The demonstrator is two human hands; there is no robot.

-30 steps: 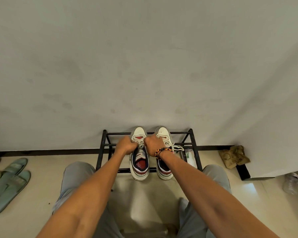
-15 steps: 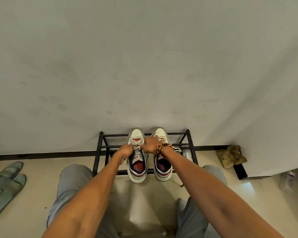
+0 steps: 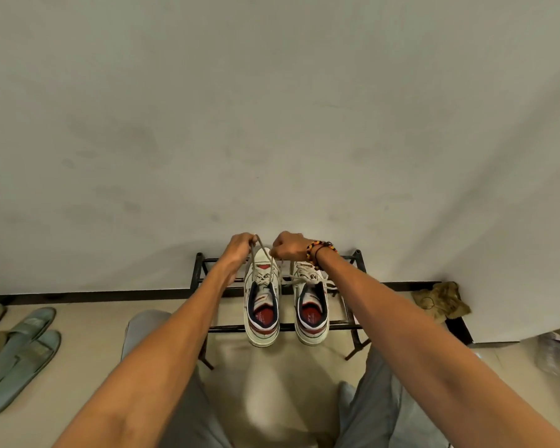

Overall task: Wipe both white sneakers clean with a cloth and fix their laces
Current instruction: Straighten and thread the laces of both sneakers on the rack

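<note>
Head view: person seated, both arms stretched fwd to a low black rack (image 3: 358, 276) at the wall.
Left hand (image 3: 238, 248): fingers curled, pinching one lace end, lifted above the toe of the left sneaker (image 3: 262, 302).
Right hand (image 3: 288, 245): fist-like, curled round the other lace end, level w/ the left hand, just beside it; beaded bracelet (image 3: 317, 250) at the wrist.
Laces (image 3: 264, 257): two strands run taut from the left sneaker's eyelets up to the hands and look to cross just below them.
Left sneaker: directly under & between the hands, sitting on the rack, long axis running away from the person, toe to the wall, heel toward the knees.
Right sneaker (image 3: 311, 305): parallel, just right of its mate, under the right wrist; its laces (image 3: 304, 279) look loose, splayed sideways.
Key relation: shoe sits straight below both hands, about equally near each, so the pull is up along the lace line.
Step, by judgement: tightening before tying the left shoe; right one not yet done.
Cloth: a crumpled rag (image 3: 443, 300) on the floor well right of the right arm; cannot tell if it's the wiping cloth.
Elsewhere: green slippers (image 3: 20, 354) far left of the left arm.
</note>
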